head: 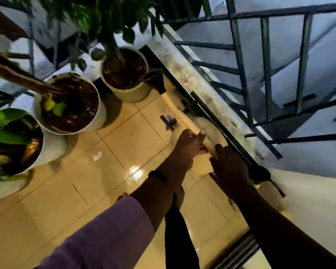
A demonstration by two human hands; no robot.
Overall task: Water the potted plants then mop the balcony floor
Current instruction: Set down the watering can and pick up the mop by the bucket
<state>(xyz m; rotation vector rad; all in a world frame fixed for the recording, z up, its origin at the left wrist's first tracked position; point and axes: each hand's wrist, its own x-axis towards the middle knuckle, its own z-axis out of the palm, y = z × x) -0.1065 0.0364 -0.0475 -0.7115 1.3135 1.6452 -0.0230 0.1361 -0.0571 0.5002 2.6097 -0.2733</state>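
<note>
Left hand (184, 146) grips mop handle (179, 113) — right hand (229, 167) just behind.

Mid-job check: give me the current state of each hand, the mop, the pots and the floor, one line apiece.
left hand: grips the mop handle, fingers curled round it.
right hand: lies on the handle's lower end; grip hidden.
mop handle: slanted, running along the ledge.
mop head: down on the floor beside the far pot.
far pot: upright, dark soil.
middle pot: upright, dark soil.
near pot: upright, leafy.
floor tiles: glossy, showing light reflections.
</note>
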